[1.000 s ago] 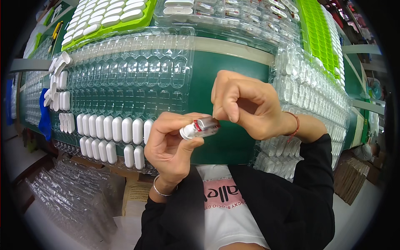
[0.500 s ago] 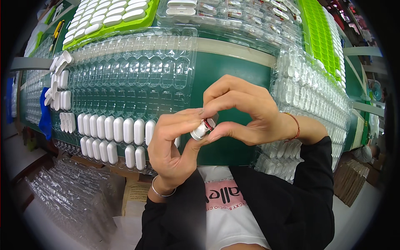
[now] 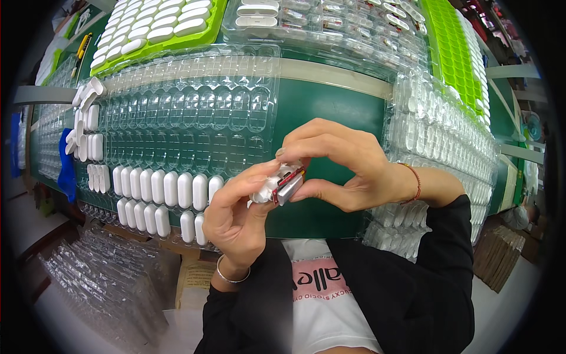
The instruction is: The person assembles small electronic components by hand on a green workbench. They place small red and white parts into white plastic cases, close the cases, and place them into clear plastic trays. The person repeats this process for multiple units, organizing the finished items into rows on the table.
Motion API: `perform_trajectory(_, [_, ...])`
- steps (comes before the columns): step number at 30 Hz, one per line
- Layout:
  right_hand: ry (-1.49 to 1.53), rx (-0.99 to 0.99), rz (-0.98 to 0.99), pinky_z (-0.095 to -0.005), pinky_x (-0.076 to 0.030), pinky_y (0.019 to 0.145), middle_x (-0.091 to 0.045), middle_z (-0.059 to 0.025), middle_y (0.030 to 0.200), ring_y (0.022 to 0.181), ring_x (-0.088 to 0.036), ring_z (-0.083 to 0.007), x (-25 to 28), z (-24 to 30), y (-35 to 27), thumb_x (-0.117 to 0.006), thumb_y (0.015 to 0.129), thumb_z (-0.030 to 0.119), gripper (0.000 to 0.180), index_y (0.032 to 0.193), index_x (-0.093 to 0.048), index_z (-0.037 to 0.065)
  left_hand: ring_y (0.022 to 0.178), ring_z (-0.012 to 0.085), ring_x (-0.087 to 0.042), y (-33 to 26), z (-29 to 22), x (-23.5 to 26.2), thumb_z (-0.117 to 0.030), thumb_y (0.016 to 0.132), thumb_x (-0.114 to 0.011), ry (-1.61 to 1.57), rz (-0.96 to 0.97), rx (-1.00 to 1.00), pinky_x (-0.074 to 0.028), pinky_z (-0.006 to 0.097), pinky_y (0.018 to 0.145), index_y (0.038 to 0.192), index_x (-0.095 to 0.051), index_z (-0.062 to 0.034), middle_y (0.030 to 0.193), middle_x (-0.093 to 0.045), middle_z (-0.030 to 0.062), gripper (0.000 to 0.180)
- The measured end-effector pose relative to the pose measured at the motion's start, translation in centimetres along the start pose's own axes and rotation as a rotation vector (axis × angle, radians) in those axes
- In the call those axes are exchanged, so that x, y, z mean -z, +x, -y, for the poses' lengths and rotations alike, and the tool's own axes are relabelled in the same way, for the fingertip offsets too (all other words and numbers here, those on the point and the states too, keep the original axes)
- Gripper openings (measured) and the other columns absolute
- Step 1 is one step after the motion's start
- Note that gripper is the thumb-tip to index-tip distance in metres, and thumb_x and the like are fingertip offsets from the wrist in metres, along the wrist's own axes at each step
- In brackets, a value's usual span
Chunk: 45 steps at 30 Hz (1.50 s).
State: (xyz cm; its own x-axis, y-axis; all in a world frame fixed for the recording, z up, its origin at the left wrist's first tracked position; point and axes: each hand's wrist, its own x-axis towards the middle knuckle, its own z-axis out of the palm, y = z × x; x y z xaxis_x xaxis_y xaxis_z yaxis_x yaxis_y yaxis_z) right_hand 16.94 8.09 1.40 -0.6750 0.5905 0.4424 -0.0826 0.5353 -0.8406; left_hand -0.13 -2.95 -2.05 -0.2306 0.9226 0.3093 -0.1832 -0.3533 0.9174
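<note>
Green table (image 3: 327,97): white cases (image 3: 158,189) in rows along near edge; brown stack (image 3: 498,256) on floor. Left hand (image 3: 239,215), right hand (image 3: 354,168) pinch white-silver part (image 3: 287,189) above near edge. Since earlier frame: part turned, more silver exposed.

Looked like a small-parts assembly workshop. Green desk (image 3: 336,97) carried clear moulded trays (image 3: 188,109), lime-green trays (image 3: 450,54) and matching white cases (image 3: 158,187) in rows; a small part (image 3: 288,187) with a red strip was hand-held above it. Clear plastic stack (image 3: 103,289) stood lower left; brown pile (image 3: 498,256) sat on pale floor (image 3: 490,310) at right.
</note>
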Motion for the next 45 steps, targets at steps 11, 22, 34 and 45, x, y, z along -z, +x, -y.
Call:
perform_trajectory(11, [-0.251,0.187,-0.054,-0.0308,-0.054,0.066,-0.064,-0.0126,0.1,0.08,-0.064,-0.0237,-0.7,-0.6,-0.7,-0.081,0.068,0.002,0.037,0.102,-0.065,0.0,0.124,0.0299,-0.054,0.3,-0.6,-1.4,0.004,0.092,-0.057,-0.101,0.009,0.161,-0.047,0.036,0.101,0.134,-0.04,0.0099,0.136,-0.049,0.0309,0.046])
perform_trajectory(22, [-0.257,0.375,-0.115,-0.0326,-0.054,0.063,-0.061,-0.0128,0.09,0.078,-0.063,-0.0276,-1.4,-1.5,-1.3,-0.08,0.065,0.002,0.035,0.095,-0.063,-0.004,0.118,0.0306,-0.059,0.1,-0.6,-1.6,0.004,0.088,-0.063,0.01,0.036,0.06,-0.051,0.037,0.096,0.124,-0.048,0.0109,0.129,-0.054,0.0327,0.04])
perform_trajectory(34, [-0.373,0.363,-0.1,-0.0313,-0.052,0.062,-0.06,-0.0095,0.088,0.077,-0.062,-0.0256,-1.0,-1.5,-0.6,-0.076,0.065,0.0,0.034,0.096,-0.063,-0.001,0.113,0.0223,-0.061,0.6,-1.3,-1.1,-0.007,0.099,-0.052,-0.179,-0.036,0.373,-0.05,0.034,0.098,0.134,-0.044,0.0092,0.122,-0.061,0.0243,0.039])
perform_trajectory(45, [-0.334,0.262,-0.045,-0.0315,-0.053,0.064,-0.063,-0.011,0.091,0.078,-0.063,-0.0257,-0.8,-1.9,-1.0,-0.075,0.064,-0.004,0.035,0.097,-0.065,-0.001,0.1,0.021,-0.067,1.0,-0.7,-0.5,-0.015,0.102,-0.049,-0.256,-0.001,0.48,-0.06,0.034,0.083,0.132,-0.047,0.0091,0.112,-0.065,0.0173,0.039])
